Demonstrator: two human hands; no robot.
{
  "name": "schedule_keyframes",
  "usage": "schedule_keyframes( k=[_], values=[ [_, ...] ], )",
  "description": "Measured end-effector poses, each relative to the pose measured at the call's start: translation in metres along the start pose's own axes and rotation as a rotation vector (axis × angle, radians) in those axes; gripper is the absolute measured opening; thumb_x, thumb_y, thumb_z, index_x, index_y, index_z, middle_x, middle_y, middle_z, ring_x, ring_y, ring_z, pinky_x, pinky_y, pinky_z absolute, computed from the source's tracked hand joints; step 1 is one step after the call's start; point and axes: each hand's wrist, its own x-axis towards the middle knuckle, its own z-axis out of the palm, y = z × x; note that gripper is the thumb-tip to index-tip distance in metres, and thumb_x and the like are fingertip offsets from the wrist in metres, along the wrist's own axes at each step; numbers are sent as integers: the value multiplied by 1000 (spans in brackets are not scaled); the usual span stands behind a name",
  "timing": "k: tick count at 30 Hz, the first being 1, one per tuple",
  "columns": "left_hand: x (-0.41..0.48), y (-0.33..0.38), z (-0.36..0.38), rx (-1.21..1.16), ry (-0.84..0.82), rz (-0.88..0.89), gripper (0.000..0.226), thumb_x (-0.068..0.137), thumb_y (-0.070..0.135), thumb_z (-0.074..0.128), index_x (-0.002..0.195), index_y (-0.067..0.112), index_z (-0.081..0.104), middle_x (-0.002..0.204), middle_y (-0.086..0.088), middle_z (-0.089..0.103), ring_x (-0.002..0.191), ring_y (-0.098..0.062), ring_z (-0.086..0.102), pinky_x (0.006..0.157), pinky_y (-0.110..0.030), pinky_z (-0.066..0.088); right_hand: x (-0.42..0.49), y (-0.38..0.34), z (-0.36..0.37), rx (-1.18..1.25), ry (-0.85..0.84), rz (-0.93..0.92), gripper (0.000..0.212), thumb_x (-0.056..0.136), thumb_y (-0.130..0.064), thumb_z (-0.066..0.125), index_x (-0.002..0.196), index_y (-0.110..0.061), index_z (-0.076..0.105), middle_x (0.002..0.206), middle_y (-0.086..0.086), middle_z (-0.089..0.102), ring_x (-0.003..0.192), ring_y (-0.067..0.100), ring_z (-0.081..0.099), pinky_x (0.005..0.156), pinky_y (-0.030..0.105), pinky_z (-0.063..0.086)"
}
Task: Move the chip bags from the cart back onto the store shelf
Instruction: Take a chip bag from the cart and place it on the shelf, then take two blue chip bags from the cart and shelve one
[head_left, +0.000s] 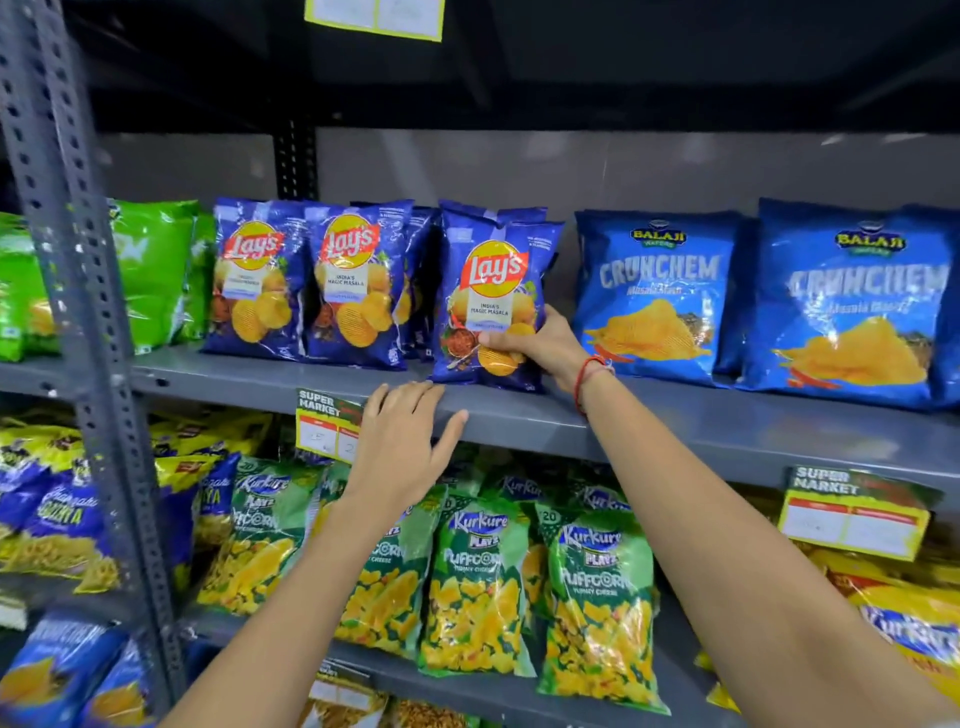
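Observation:
A dark blue Lay's chip bag (488, 291) stands upright on the grey metal shelf (270, 384), and my right hand (540, 345) grips its lower right corner. To its left stand two more blue Lay's bags (306, 283) in a row. My left hand (402, 441) rests flat on the shelf's front edge just below the held bag, fingers apart, holding nothing. The cart is out of view.
Two light blue Balaji Crunchem bags (758, 299) stand to the right of my right hand, green bags (150, 270) at the far left. Green Kurkure Puffcorn bags (478, 582) fill the shelf below. A perforated grey upright (72, 291) stands at left. Price tags (327, 423) hang on the shelf edges.

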Motion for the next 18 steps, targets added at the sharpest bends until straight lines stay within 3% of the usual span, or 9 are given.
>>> schedule_keyframes(
  k=[3, 4, 7, 11, 14, 18],
  values=[
    [-2, 4, 1, -46, 52, -18, 60, 91, 49, 30, 119, 6, 59, 122, -11, 63, 118, -26, 53, 105, -47, 30, -12, -5, -5, -26, 55, -1, 58, 68, -23, 84, 114, -16, 49, 93, -3, 64, 78, 10, 62, 61, 13, 51],
    [-3, 9, 1, -79, 88, -20, 57, 90, 48, 33, 120, 6, 58, 123, -11, 61, 120, -26, 51, 105, -47, 30, -17, -6, -8, -51, 103, -12, 60, 68, -29, 83, 115, -17, 48, 91, -2, 63, 76, 9, 60, 56, 13, 48],
    [-8, 38, -1, -225, 220, 35, 45, 90, 37, 42, 117, 5, 59, 124, -12, 60, 121, -27, 48, 102, -43, 33, -44, -9, -30, -144, 238, -92, 60, 66, -35, 83, 112, -19, 49, 95, 3, 61, 82, 13, 61, 69, 22, 49],
    [-19, 101, 8, -408, 282, 200, 33, 91, 26, 49, 112, 4, 61, 118, -12, 61, 116, -25, 51, 98, -32, 36, -112, -6, -84, -155, 427, -237, 39, 72, -22, 81, 102, -18, 56, 90, 0, 62, 73, 1, 60, 75, 19, 51],
    [-32, 155, 28, -559, 230, 326, 28, 91, 21, 51, 107, 3, 64, 114, -13, 63, 111, -25, 54, 96, -31, 38, -181, 6, -134, -205, 637, -290, 25, 75, -19, 77, 94, -17, 61, 85, -4, 64, 69, -2, 60, 74, 19, 51],
    [-60, 235, 66, -736, 41, 486, 26, 91, 20, 51, 105, 2, 65, 111, -15, 64, 107, -26, 55, 96, -36, 43, -281, 34, -196, -330, 907, -158, 15, 75, -27, 74, 84, -24, 62, 80, -2, 65, 70, 11, 61, 71, 36, 55]
  ],
)
